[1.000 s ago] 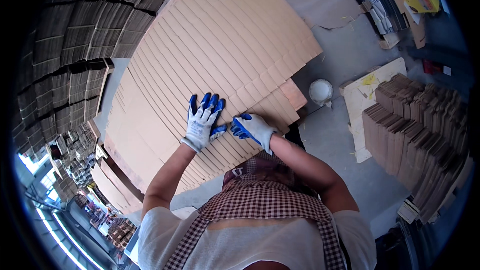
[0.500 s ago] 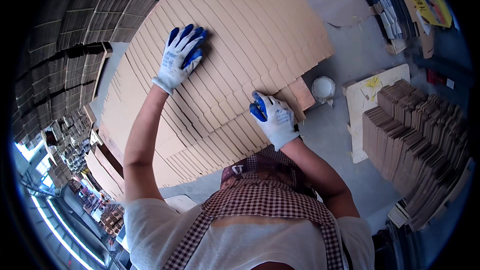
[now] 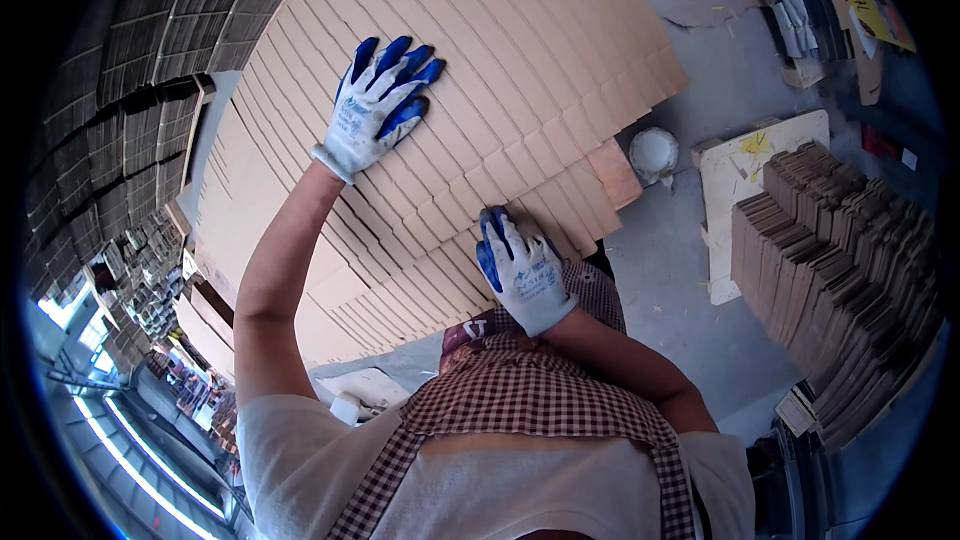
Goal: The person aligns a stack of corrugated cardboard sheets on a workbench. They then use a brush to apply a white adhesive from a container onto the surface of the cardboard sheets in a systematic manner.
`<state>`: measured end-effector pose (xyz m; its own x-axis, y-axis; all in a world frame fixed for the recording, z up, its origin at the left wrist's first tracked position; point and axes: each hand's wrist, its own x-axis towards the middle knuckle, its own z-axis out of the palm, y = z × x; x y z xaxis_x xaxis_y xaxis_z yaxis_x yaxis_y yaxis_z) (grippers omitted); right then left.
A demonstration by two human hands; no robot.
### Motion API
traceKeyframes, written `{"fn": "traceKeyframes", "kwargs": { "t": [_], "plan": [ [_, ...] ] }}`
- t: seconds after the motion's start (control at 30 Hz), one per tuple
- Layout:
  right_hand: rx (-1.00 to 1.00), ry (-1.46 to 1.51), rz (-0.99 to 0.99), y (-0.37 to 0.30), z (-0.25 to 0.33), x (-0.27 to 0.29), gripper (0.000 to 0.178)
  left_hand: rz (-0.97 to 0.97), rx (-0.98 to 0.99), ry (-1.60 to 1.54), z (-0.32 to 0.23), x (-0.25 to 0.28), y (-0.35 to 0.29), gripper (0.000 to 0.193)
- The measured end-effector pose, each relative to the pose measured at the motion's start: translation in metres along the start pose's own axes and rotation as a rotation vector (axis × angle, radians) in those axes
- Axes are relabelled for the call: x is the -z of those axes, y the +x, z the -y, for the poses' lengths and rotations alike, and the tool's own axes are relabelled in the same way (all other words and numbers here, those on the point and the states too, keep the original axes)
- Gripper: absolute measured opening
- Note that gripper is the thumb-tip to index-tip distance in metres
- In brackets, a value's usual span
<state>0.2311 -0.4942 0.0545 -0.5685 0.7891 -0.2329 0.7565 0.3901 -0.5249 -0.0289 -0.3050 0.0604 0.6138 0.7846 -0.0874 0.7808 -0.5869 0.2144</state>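
Flat brown cardboard sheets [image 3: 500,70] lie fanned out in overlapping rows, their edges showing as slanting lines. My left hand [image 3: 372,115], in a white glove with blue fingers and palm, rests on the sheets with fingers spread. Nearer to my body, my right hand [image 3: 524,275], gloved alike, lies on the near ends of the sheets. Its fingers point forward, slightly bent and close to each other, and nothing visible is held in them. The undersides of both hands are hidden.
A white round tub [image 3: 654,152] stands on the floor beside a wooden block [image 3: 615,174]. Farther right, stacked brown cardboard [image 3: 820,280] stands by a pale board [image 3: 720,210]. Tall cardboard stacks [image 3: 150,50] line the left. My checked apron [image 3: 520,380] touches the near side.
My right hand has moved left and nearer to my body along the sheets' near ends. My left hand has shifted slightly right, its fingers spread wider, while the whole view has turned slightly.
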Motion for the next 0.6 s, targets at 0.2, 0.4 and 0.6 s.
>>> {"fn": "traceKeyframes", "kwargs": {
  "t": [0.2, 0.4, 0.6],
  "plan": [
    [-0.249, 0.246, -0.025, 0.014, -0.002, 0.023, 0.060, -0.015, 0.009, 0.010, 0.002, -0.004, -0.003, 0.051],
    [-0.169, 0.087, -0.095, 0.012, 0.003, -0.009, 0.060, -0.016, 0.015, 0.007, 0.001, -0.005, -0.003, 0.050],
    [-0.465, 0.775, -0.379, 0.039, -0.002, 0.000, 0.045, -0.015, 0.014, 0.051, 0.001, -0.006, -0.003, 0.051]
  ]
}}
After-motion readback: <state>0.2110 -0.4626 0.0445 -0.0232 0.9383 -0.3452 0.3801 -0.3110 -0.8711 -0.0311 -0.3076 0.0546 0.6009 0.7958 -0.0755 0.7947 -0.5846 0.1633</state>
